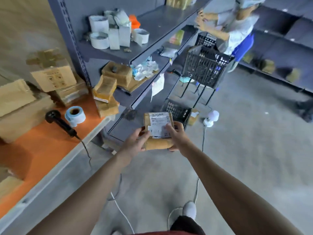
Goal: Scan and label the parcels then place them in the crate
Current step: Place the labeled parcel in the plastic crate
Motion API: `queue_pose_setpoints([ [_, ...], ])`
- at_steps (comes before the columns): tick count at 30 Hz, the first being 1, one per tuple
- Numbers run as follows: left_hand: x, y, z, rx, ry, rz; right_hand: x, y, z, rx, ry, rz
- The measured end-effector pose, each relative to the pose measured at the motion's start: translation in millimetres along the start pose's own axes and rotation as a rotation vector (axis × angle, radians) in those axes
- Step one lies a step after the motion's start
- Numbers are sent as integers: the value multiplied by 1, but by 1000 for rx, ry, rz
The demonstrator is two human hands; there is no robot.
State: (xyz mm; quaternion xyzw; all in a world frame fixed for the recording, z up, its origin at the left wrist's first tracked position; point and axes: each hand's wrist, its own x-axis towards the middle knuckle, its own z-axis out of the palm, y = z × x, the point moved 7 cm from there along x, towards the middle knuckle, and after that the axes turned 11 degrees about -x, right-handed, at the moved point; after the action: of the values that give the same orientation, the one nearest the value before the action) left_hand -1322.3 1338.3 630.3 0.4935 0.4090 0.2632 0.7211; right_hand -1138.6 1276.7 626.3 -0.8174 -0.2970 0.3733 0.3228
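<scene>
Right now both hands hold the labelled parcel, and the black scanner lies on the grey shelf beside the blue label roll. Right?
No: the head view shows the scanner lying on the orange table instead. It is beside the blue label roll, and the left hand and right hand both hold the labelled parcel.

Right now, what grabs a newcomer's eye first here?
Dead centre, a labelled brown parcel in the grip of the left hand and right hand. On the orange table at left sit a black barcode scanner and a blue label roll. Ahead right, a black crate sits raised off the floor.
</scene>
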Motion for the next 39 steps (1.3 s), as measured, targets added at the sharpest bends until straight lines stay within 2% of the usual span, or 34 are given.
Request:
queue_pose_setpoints([
  [4,22,-5,71,88,-45,6,18,42,-66,68,73,26],
  [8,56,-10,148,255,18,37,52,87,-147,19,121,27],
  [14,114,-26,281,434,43,11,112,151,-277,28,89,26],
  [19,150,-34,343,612,59,55,156,168,-346,-8,34,5],
  [23,187,-28,350,921,118,87,202,166,-368,-44,13,-3],
  [26,221,-21,345,1050,174,72,245,158,-369,-97,-20,5],
  [32,312,-21,318,1173,289,2,361,115,-347,-237,-103,-49],
  [39,413,-18,266,1146,439,-143,488,52,-289,-417,-273,-181],
])
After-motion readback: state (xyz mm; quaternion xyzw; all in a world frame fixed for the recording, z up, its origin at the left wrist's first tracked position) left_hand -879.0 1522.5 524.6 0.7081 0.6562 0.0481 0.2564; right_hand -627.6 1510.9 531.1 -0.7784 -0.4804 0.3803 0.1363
